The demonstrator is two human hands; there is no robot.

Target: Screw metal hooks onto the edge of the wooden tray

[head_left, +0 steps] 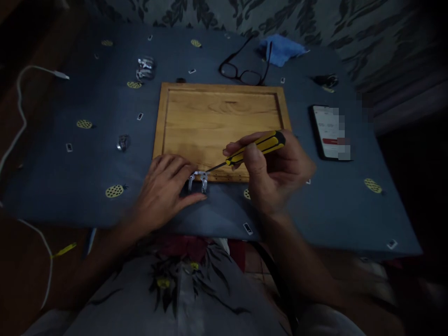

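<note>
My right hand (276, 170) grips a yellow and black screwdriver (257, 148), its thin shaft pointing left and down at a small metal clasp (198, 180). The clasp sits at the near edge of a wooden board (220, 123) on the blue cloth. My left hand (163, 191) lies beside the clasp on its left, fingers curled against it and pinning it to the board's edge. The tip of the screwdriver meets the top of the clasp.
Black glasses (245, 70) and a blue cleaning cloth (282, 49) lie behind the board. A phone (331, 132) with a lit screen is at the right. Small metal parts (145, 68) (123, 142) rest at the left, and a white cable (21, 107) runs off the table's left side.
</note>
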